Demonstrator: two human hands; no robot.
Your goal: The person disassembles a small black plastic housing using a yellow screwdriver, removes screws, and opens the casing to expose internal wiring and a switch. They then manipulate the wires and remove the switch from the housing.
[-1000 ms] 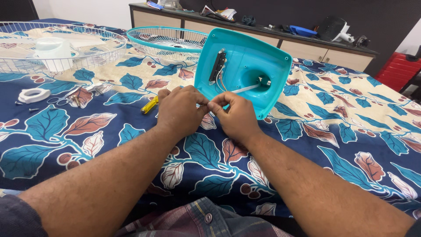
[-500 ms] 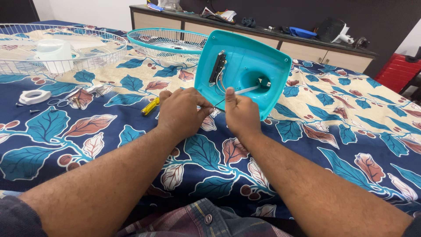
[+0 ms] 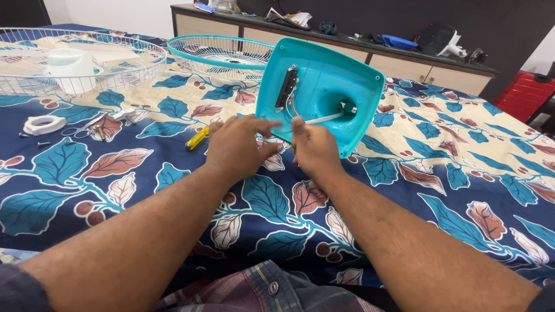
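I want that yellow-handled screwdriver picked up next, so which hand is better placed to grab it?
Left. The left hand lies right beside the yellow-handled screwdriver, while the right hand pinches the white wire at the teal base, farther away.

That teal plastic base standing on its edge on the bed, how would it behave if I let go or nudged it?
The teal base stands tilted on one edge on soft bedding, so it would probably tip flat if released. It looks like a hollow moulded shell, likely stiff and light for its size. The thin wires running from its underside look floppy and could snag if it is pushed.
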